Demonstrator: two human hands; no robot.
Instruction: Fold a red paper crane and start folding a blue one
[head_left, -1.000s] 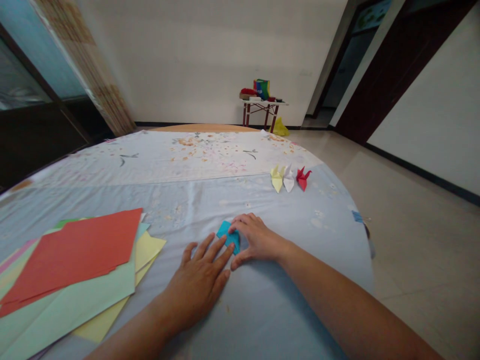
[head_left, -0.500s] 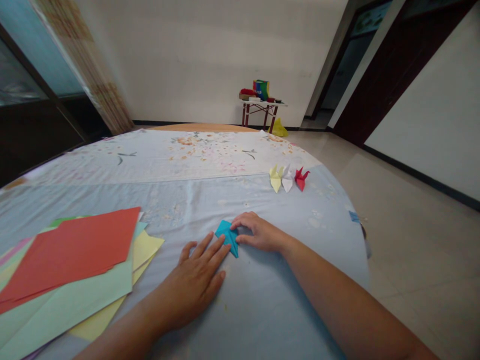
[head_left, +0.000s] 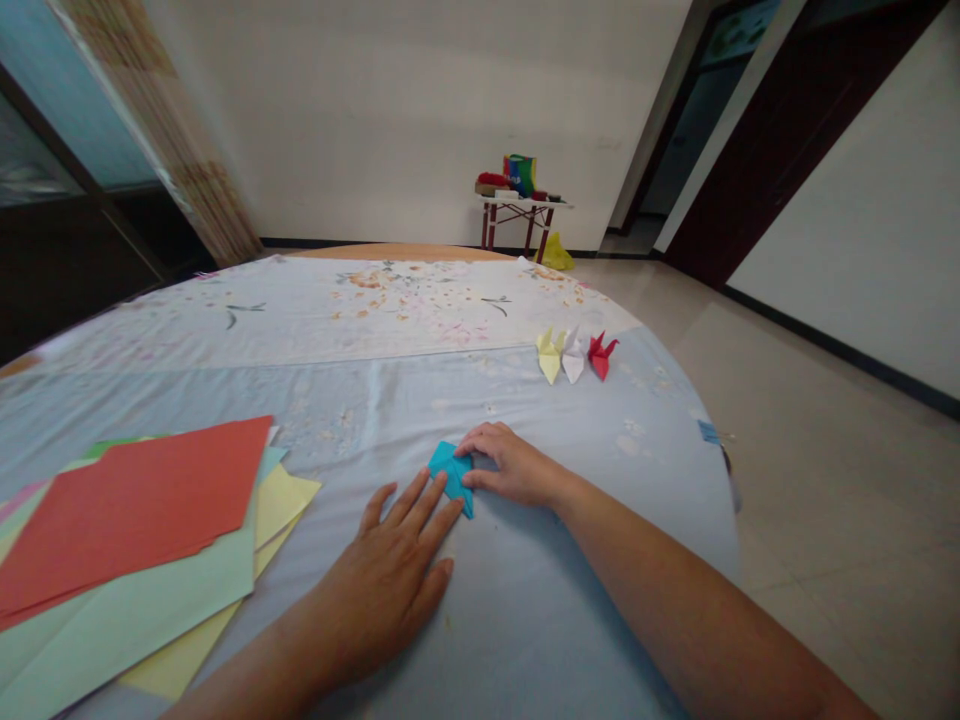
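A small blue folded paper (head_left: 447, 461), kite-shaped with a pointed end toward me, lies on the light blue tablecloth (head_left: 540, 600). My left hand (head_left: 390, 570) lies flat with its fingers spread, the fingertips resting on the paper's left and lower edge. From the other side, my right hand (head_left: 508, 468) grips the paper's right edge between thumb and curled fingers, covering part of it. Farther off to the right stand three folded paper cranes: a pale yellow crane (head_left: 550, 358), a white crane (head_left: 574, 358) and a red crane (head_left: 601, 357).
At the left lies a stack of coloured sheets, with red paper (head_left: 142, 510) on top and pale green paper (head_left: 172, 590) and yellow paper (head_left: 289, 500) below. Beyond the round table, a small stand (head_left: 517, 203) holds several items near the wall. A yellow bag (head_left: 556, 253) sits beside it.
The view has shifted slightly. My right thumb and fingers have moved a little over the blue paper's right edge; my left hand stays nearly in place.
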